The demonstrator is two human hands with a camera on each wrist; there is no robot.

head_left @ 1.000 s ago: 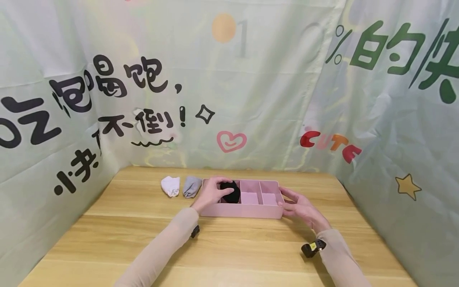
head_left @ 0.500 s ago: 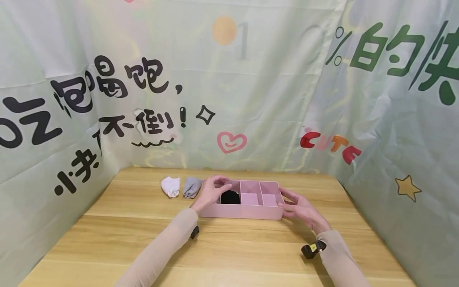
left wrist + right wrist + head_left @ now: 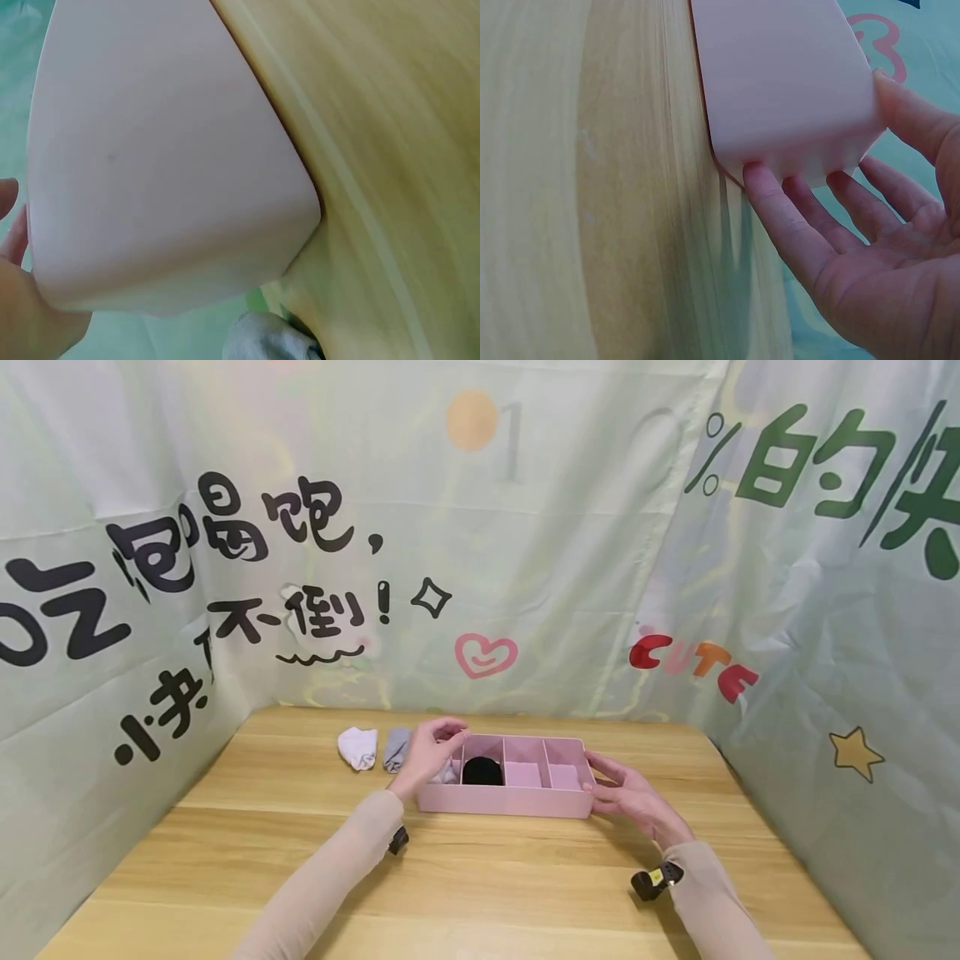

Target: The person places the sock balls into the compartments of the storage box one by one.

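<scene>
A pink divided box (image 3: pixel 502 802) stands on the table in the head view. In its second compartment from the left sits a black sock ball (image 3: pixel 482 771). A light grey bundle (image 3: pixel 447 773) shows in the leftmost compartment, partly hidden by my left hand (image 3: pixel 427 755). That hand is over the box's left end, fingers loosely bent and holding nothing. My right hand (image 3: pixel 636 795) rests its fingertips against the right end wall, with the thumb (image 3: pixel 907 105) at the upper edge in the right wrist view. The two right compartments hold nothing.
Left of the box lie a white sock ball (image 3: pixel 357 748) and a grey sock ball (image 3: pixel 395 752), the grey one partly behind my left hand. The wooden table (image 3: pixel 510 885) is walled by printed cloth (image 3: pixel 555 568) at the back and both sides.
My left hand has let go of the black sock ball, which now sits lower in its compartment, and has moved left. The right hand stays at the box's right end.
</scene>
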